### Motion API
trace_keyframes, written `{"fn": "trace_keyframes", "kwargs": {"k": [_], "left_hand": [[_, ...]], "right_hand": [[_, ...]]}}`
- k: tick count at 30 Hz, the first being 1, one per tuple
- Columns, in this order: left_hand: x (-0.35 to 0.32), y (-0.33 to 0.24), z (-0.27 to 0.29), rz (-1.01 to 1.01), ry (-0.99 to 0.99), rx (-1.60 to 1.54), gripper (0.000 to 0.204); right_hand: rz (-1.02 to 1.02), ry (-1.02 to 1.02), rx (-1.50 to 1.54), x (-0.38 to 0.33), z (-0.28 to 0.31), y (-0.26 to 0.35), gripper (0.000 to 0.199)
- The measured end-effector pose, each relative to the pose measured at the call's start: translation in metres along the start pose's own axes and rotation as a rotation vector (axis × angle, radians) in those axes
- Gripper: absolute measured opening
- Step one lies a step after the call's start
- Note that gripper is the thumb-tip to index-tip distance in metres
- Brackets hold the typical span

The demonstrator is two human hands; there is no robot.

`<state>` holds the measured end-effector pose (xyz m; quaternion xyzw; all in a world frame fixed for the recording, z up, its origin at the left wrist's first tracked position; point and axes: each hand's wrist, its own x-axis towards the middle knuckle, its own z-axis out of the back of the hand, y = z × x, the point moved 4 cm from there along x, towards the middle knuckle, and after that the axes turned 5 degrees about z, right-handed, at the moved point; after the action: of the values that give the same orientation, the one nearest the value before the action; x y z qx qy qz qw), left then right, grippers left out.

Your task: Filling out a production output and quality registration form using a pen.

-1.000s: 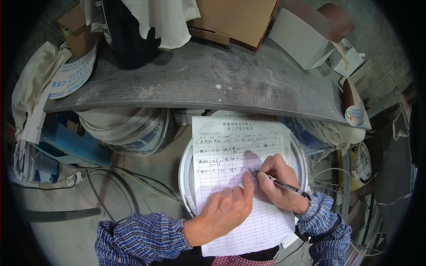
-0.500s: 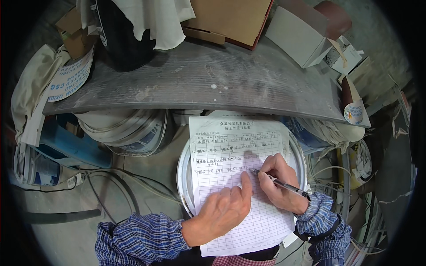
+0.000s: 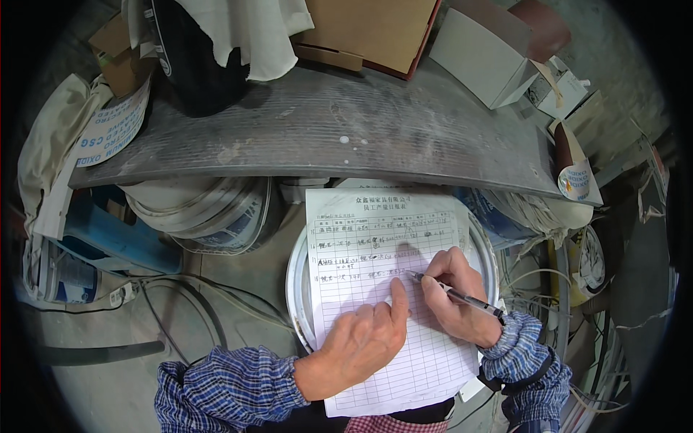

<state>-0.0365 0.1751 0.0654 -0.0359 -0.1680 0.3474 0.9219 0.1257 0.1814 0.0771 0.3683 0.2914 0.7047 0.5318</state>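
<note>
A printed form sheet (image 3: 346,317), ruled into a grid and handwritten in its upper rows, lies over the round white lid of a bucket (image 3: 297,281). My right hand (image 3: 462,299) is closed round a pen (image 3: 469,300) with a dark end; its tip touches a handwritten row. Just left of the pen, my left hand (image 3: 361,343) rests on the sheet. Its index finger stretches toward the writing while the other fingers curl under, with nothing visible in them. Beneath the form, the edge of at least one more sheet shows.
A grey, dusty board (image 3: 289,137) spans the space beyond the form. On it stand a black cylinder (image 3: 198,65) with white cloth, a cardboard box (image 3: 382,29) and a white open box (image 3: 484,54). Buckets (image 3: 209,216) sit below; cables (image 3: 180,310) trail across the floor at left.
The pen tip has shifted very slightly along the same row, where a little more writing shows. My left hand stays in nearly the same place on the sheet.
</note>
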Motion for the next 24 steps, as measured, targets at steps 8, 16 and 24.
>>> {"fn": "trace_keyframes", "kwargs": {"k": [8, 16, 24], "left_hand": [[0.001, 0.000, 0.001, 0.008, -0.002, -0.009, 0.047], [0.001, 0.000, 0.000, 0.012, -0.003, -0.033, 0.048], [0.000, 0.000, 0.001, 0.018, -0.055, -0.091, 0.037]], "right_hand": [[0.006, 0.005, -0.048, 0.002, 0.000, -0.001, 0.017], [-0.002, 0.019, 0.018, 0.001, 0.001, 0.002, 0.015], [0.064, -0.347, 0.123, -0.002, 0.012, 0.004, 0.016]]}}
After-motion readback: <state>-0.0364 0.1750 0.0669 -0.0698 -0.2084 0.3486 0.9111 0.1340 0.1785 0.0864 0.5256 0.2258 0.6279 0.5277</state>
